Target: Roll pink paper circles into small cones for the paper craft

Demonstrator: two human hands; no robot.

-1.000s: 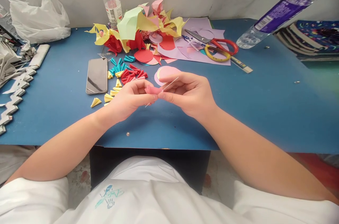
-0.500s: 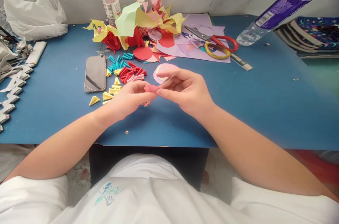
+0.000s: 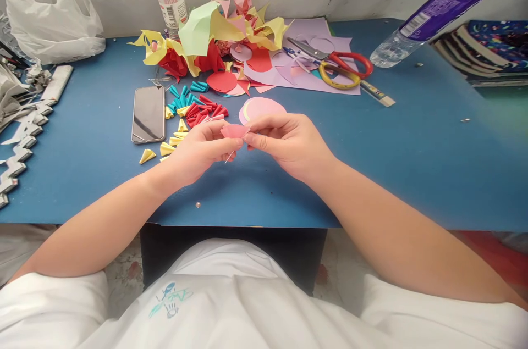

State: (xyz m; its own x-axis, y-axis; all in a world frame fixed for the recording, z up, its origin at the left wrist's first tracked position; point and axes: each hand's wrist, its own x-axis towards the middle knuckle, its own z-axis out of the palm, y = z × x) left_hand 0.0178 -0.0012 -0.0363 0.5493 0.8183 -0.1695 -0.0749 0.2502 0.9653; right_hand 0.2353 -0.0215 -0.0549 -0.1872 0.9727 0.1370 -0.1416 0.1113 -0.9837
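Note:
Between my fingertips is a piece of pink paper (image 3: 235,131), partly curled, its far edge fanned out. My left hand (image 3: 202,148) is closed on its left side. A thin white stick (image 3: 229,156) pokes out below those fingers; the rest of it is hidden. My right hand (image 3: 289,143) pinches the paper's right corner between thumb and fingers. Just beyond the right fingers lies a stack of pink paper circles (image 3: 268,107). Beside my left hand are several small rolled paper cones: yellow cones (image 3: 167,149), red cones (image 3: 202,111) and teal cones (image 3: 183,97).
A phone (image 3: 148,114) lies left of the cones. Behind stand crumpled paper scraps (image 3: 202,30) and a clear bottle (image 3: 171,5). Scissors (image 3: 350,60), a cutter (image 3: 377,93) and a purple-labelled bottle (image 3: 437,14) sit right. A white plastic bag (image 3: 53,19) rests at back left.
The pink paper has opened from a narrow roll into a wider fan shape. The stick's upper end no longer shows by my right fingers. Both hands stay nearly in place.

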